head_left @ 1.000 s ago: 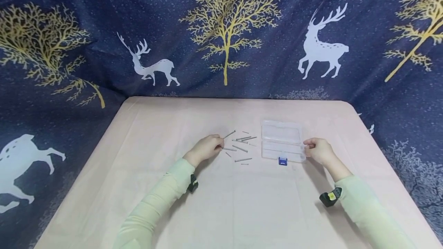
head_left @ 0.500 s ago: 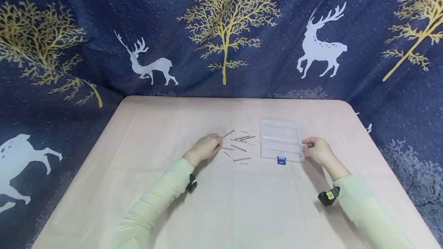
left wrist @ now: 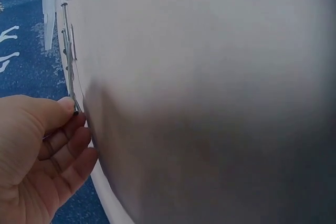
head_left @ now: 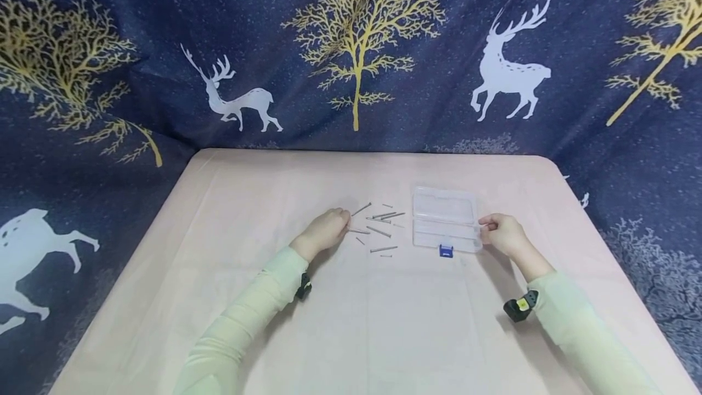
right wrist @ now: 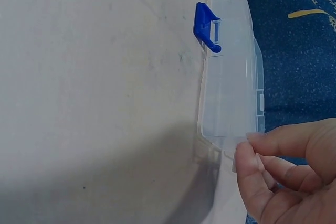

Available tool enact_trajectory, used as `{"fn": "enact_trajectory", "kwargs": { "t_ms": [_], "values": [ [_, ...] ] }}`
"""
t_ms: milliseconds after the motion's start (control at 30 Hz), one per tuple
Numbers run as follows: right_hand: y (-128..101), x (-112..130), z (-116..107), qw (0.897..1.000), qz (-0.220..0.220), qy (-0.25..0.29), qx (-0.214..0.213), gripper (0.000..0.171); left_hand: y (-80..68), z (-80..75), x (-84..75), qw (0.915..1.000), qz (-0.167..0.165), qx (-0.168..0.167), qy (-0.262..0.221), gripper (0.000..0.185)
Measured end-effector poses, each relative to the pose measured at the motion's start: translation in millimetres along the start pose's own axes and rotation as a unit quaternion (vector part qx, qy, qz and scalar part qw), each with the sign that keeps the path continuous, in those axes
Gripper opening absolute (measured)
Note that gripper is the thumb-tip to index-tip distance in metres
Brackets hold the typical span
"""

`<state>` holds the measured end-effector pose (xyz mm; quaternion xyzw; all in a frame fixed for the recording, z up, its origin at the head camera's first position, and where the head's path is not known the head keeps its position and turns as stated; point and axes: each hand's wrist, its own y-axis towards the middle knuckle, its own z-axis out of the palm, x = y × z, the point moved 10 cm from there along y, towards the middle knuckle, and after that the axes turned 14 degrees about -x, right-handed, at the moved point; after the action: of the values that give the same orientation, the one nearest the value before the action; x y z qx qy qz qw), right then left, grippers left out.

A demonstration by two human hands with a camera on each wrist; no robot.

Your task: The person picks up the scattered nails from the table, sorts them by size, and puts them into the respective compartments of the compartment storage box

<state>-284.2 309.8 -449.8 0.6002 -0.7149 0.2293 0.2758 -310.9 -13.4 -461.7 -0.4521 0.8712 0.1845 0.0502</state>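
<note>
Steel nails (head_left: 378,229) scattered beside clear box (head_left: 444,219)

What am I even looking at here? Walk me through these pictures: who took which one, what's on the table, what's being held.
No machine: a person in pale green sleeves works with bare hands. The wide picture comes from a camera on their head; the two close-ups come from small cameras strapped to each wrist.

On the pink table lie scattered metal nails and a clear plastic box with a blue latch.

The left hand pinches the end of one nail at the table's surface. The right hand holds the box's right end between thumb and fingers.
</note>
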Motion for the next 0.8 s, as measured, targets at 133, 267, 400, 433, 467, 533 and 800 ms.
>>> {"fn": "enact_trajectory", "kwargs": {
  "t_ms": [133, 267, 400, 433, 467, 533, 800],
  "values": [
    [0.6, -0.9, -0.6, 1.000, 0.001, 0.000, 0.001, 0.037, 1.6, -0.2, 0.7, 1.0000, -0.003, 0.005, -0.005, 0.005],
    [0.6, -2.6, -1.0, 1.000, 0.003, -0.001, 0.002, 0.038, 1.5, 0.3, -0.7, 0.9999, 0.003, 0.010, -0.010, 0.006],
    [0.7, -3.4, -0.9, 1.000, 0.002, 0.000, -0.004, 0.038, -0.7, -1.0, -2.5, 0.9998, 0.005, 0.018, -0.011, 0.010],
    [0.6, -3.4, -0.8, 1.000, 0.002, 0.001, -0.005, 0.038, -1.2, -1.4, -2.5, 0.9997, 0.003, 0.020, -0.011, 0.010],
    [0.5, -3.3, -0.8, 1.000, 0.001, 0.002, -0.006, 0.038, -1.3, -2.0, -2.6, 0.9997, 0.004, 0.021, -0.009, 0.010],
    [0.0, -3.0, -0.1, 1.000, 0.000, 0.003, -0.007, 0.037, -1.7, -3.1, -1.8, 0.9998, 0.001, 0.020, -0.006, 0.010],
    [-1.7, 1.4, -0.9, 1.000, -0.007, 0.005, -0.013, 0.036, -4.9, -8.1, 9.8, 0.9975, -0.052, 0.023, -0.042, 0.008]
  ]
}}
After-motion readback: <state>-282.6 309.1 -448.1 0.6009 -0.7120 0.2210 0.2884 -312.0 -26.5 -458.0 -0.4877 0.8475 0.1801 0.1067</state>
